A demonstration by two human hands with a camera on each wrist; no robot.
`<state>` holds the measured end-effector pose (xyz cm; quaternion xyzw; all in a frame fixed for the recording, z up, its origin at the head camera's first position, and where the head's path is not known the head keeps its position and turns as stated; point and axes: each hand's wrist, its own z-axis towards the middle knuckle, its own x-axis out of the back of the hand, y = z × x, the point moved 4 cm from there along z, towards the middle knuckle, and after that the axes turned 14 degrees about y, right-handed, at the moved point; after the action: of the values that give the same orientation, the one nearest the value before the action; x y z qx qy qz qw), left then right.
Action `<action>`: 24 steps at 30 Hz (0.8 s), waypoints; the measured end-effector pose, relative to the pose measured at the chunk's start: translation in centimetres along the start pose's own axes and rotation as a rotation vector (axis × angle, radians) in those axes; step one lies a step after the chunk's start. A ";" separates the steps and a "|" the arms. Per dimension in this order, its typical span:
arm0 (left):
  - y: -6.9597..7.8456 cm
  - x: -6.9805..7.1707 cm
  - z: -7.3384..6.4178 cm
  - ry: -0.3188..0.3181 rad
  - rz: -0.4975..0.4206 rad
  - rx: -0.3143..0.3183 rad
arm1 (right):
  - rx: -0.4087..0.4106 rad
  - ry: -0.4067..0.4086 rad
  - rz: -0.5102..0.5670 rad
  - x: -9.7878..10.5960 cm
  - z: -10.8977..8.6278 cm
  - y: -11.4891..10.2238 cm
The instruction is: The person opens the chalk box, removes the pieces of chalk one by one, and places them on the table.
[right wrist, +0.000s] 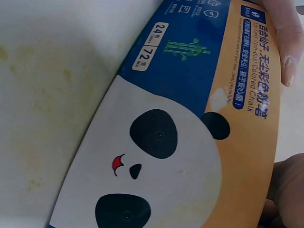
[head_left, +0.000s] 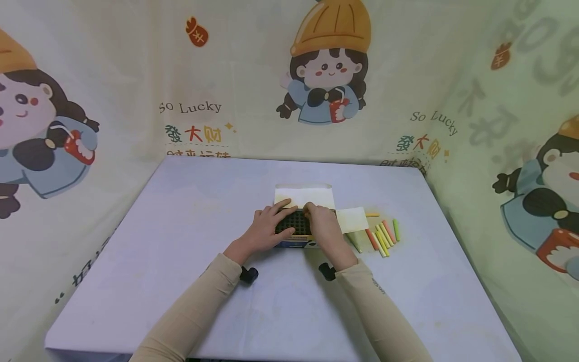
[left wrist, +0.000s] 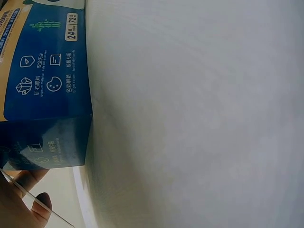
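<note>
A blue and orange colored-chalk box (right wrist: 166, 133) with a panda face on its front stands on the table, top open. In the head view, a black tray full of small round holes (head_left: 296, 222) shows inside it. My left hand (head_left: 267, 226) grips the box's left part, thumb at the front edge and fingers along the back. Its fingertips (left wrist: 42, 206) show below the box in the left wrist view. Over the tray's right end, my right hand (head_left: 324, 225) bends down with its fingertips bunched together. Whether they pinch a chalk I cannot tell.
Several yellow, red and green chalk sticks (head_left: 382, 236) lie right of the box, some close to its white side flap (head_left: 353, 219). The white lid flap (head_left: 304, 196) is folded back behind the box. Yellowish dust marks the white tabletop (head_left: 181, 216). Printed cloth walls (head_left: 253, 85) surround the table.
</note>
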<state>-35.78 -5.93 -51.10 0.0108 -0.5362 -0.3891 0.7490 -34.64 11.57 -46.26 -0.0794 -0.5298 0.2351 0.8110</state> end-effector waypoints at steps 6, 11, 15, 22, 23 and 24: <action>-0.1 0.0 0.0 0.013 0.001 -0.011 | -0.011 -0.005 0.007 -0.2 0.0 0.2; -0.1 -0.1 0.0 0.014 0.001 -0.007 | -0.021 -0.013 0.030 -0.3 0.0 0.4; -0.1 -0.1 0.0 0.013 -0.002 -0.005 | -0.021 -0.015 0.040 -0.4 0.0 0.5; -0.1 -0.1 0.0 0.023 0.006 -0.015 | -0.014 -0.001 0.055 -0.3 0.0 0.5; -0.1 -0.1 0.0 0.024 0.009 -0.015 | -0.012 0.000 0.057 -0.3 0.0 0.6; -0.1 -0.1 0.0 0.025 0.011 -0.016 | -0.014 0.000 0.061 -0.3 0.0 0.6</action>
<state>-35.88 -5.92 -51.25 0.0068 -0.5240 -0.3890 0.7577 -34.95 11.95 -46.72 -0.1010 -0.5287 0.2560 0.8029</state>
